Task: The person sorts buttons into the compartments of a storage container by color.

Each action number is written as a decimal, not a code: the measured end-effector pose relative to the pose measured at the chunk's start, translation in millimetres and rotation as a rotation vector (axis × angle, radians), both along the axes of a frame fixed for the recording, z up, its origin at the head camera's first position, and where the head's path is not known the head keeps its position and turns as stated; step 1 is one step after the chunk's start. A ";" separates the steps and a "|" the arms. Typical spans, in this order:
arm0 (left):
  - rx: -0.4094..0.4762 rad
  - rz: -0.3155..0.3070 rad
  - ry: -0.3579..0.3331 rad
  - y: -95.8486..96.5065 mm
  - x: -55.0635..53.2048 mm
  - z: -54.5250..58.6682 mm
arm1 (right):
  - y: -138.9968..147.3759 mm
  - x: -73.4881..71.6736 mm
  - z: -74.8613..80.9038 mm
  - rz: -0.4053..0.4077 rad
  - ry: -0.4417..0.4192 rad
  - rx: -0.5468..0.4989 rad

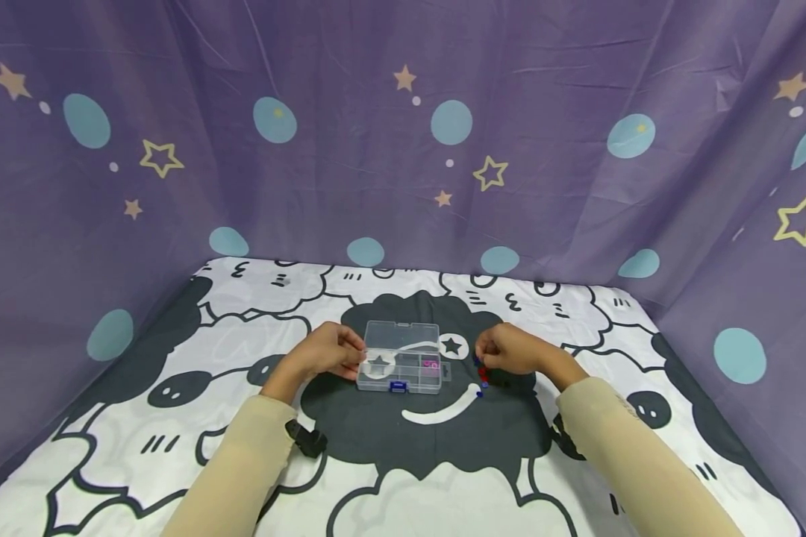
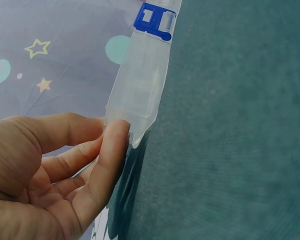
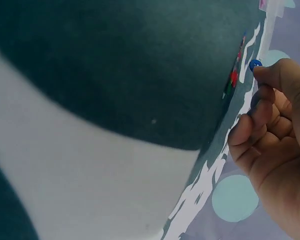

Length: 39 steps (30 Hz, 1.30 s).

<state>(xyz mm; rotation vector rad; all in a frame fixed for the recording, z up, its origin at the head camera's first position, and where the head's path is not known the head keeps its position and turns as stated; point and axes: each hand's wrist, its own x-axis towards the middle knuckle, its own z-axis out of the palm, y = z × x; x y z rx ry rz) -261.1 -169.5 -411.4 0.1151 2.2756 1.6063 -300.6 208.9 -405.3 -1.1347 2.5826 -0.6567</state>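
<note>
A clear plastic compartment box (image 1: 384,385) lies on the dark patch of the cloth, its lid (image 1: 401,335) raised at the back and a blue latch (image 1: 398,387) at its front. My left hand (image 1: 329,350) holds the box's left end between thumb and fingers, close up in the left wrist view. Several pink pieces (image 1: 431,365) sit in a right-hand compartment. Between the thumb and fingers of my right hand (image 1: 510,348) is a small blue button (image 3: 255,64). Just below that hand lie small red pieces (image 1: 483,374) and blue ones.
A lone blue piece (image 1: 480,394) lies nearer the front, at the end of the printed white curve. The table is covered by a black-and-white cartoon cloth (image 1: 443,500). Behind it and at both sides hangs a purple curtain (image 1: 376,186).
</note>
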 end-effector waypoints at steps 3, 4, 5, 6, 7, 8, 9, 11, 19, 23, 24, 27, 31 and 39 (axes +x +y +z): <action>-0.001 -0.002 0.001 -0.5 -0.4 -0.5 | 0.5 -0.1 0.6 -0.018 0.008 -0.022; -0.001 -0.001 0.001 -0.6 -0.6 -0.7 | 0.6 0.1 1.0 -0.021 0.012 -0.033; -0.002 0.000 0.001 -0.7 -0.8 -0.8 | 0.5 0.2 1.2 -0.023 0.014 -0.043; -0.004 0.001 0.001 -0.8 -1.1 -1.1 | 0.4 0.4 1.4 -0.026 0.009 -0.051; -0.007 0.002 0.001 -0.7 -1.1 -0.9 | 0.1 0.6 1.6 -0.027 0.007 -0.059; -0.008 0.003 0.000 -0.6 -1.2 -0.8 | -0.2 0.8 1.8 -0.028 0.007 -0.066; -0.010 0.003 0.000 -0.5 -1.3 -0.6 | -0.5 1.2 2.1 -0.029 0.002 -0.074; -0.013 0.003 -0.001 -0.3 -1.2 0.2 | -0.9 1.6 2.0 -0.032 -0.004 -0.087; -0.012 -0.003 0.002 0.3 -0.3 2.0 | -3.2 4.7 1.0 -0.052 -0.011 -0.123; -0.013 0.001 -0.001 0.8 0.1 2.2 | -5.8 7.8 2.0 -0.063 -0.017 -0.135; -0.013 0.002 -0.002 1.0 0.2 2.1 | -6.6 8.5 2.3 -0.067 -0.019 -0.135; -0.014 0.001 -0.002 1.1 0.1 1.6 | -8.9 10.4 2.5 -0.072 -0.025 -0.130; -0.015 -0.003 0.000 0.8 -0.9 0.1 | -12.0 12.7 3.4 -0.071 -0.028 -0.122; -0.013 -0.002 -0.005 0.9 -0.9 1.0 | -17.5 16.9 6.1 -0.042 -0.013 -0.145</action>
